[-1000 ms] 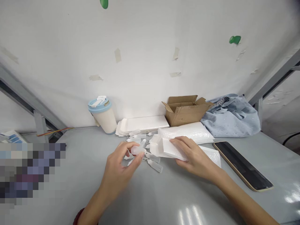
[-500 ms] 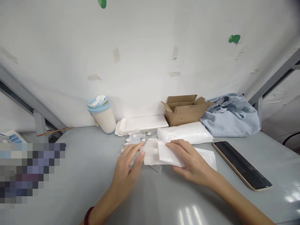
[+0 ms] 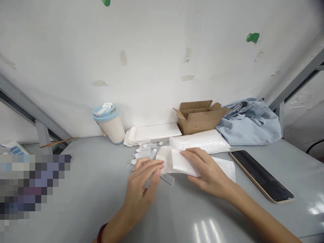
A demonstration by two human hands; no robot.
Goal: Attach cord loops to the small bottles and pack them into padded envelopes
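A white bubble mailer (image 3: 184,164) is held above the grey table with its flap toward the left. My right hand (image 3: 209,173) grips its right part, fingers on top and thumb below. At the flap's left edge, my left hand (image 3: 143,184) has its thumb and fingertips brought together on the flap. Behind the left hand lie several small clear plastic pieces with thin loops (image 3: 143,153). One clear piece (image 3: 167,179) rests just under the flap. Another white mailer (image 3: 226,167) lies flat, partly hidden by my right hand.
Behind stand a cup with a blue lid (image 3: 110,123), a stack of flat white mailers (image 3: 154,131), an open cardboard box (image 3: 201,119) and a light blue cloth bundle (image 3: 250,125). More bubble mailers (image 3: 199,141) lie before the box. A phone (image 3: 262,175) lies at right.
My left hand has moved slightly right and its thumb and fingertips have closed on the flap's edge. The right hand keeps its grip on the mailer. The view has shifted slightly.
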